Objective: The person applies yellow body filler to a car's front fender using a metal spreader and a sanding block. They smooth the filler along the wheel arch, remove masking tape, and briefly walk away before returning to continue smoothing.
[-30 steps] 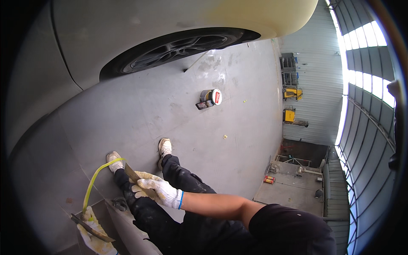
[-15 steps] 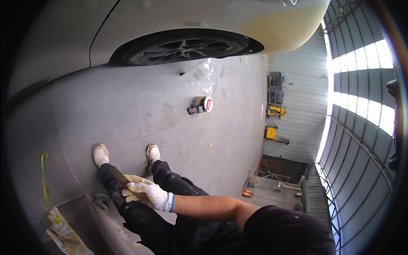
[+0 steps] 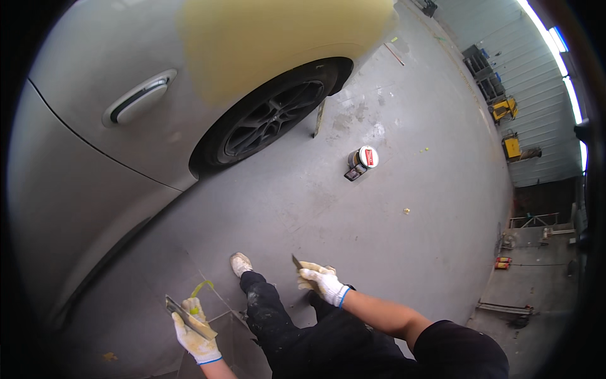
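Observation:
My left hand [image 3: 197, 335], in a stained white glove at the lower left, grips a flat metal putty plate [image 3: 189, 319]. A bright yellow-green strip [image 3: 202, 285] curls up behind it. My right hand [image 3: 322, 281], in a white glove with a blue cuff, is closed on a thin scraper [image 3: 295, 261] at lower centre. A silver car [image 3: 120, 69] fills the upper left, with a pale yellow patch [image 3: 252, 31] above the dark wheel [image 3: 271, 117] and a handle [image 3: 139, 98] on the door. Neither tool touches the car.
A lidded can [image 3: 367, 158] stands on the grey floor [image 3: 410, 240] with a phone [image 3: 353, 174] against it. Along the ribbed wall [image 3: 536, 120] at the right are yellow equipment [image 3: 511, 148], red cylinders [image 3: 503, 263] and metal frames [image 3: 530, 221].
My view has swung toward the car, showing more of the patch and the door handle. My left hand has moved right and now shows more fully; both hands still hold their tools.

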### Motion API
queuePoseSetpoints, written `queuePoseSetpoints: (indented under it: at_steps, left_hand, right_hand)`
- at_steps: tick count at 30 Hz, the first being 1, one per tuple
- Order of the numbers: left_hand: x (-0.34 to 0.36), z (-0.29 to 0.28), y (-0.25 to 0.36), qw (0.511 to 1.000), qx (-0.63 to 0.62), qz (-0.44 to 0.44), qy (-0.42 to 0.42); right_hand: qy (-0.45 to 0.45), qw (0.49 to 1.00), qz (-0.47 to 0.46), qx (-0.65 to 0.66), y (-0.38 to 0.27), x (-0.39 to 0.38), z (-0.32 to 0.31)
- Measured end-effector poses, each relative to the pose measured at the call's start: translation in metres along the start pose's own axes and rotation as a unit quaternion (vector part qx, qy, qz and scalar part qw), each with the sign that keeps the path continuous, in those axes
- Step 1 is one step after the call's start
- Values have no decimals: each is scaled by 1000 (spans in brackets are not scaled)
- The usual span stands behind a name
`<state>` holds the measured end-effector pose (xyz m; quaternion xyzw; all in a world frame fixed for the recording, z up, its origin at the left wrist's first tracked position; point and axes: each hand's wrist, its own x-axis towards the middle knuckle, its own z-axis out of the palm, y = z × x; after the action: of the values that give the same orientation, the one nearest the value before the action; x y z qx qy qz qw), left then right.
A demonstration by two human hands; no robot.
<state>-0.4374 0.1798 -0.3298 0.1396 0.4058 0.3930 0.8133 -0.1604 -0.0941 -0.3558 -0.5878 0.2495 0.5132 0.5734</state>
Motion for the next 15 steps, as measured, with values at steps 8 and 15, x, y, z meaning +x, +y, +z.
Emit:
queuePoseSetpoints:
  at_steps: [8,15]
  left_hand:
    - [-70,214,-56,997,44,1,-66]
    - [-122,375,-182,990,100,-55,-80]
  right_hand:
    - [261,951,-127,105,12,-110,-359]
    - [404,835,-131,350,81,-226,-623]
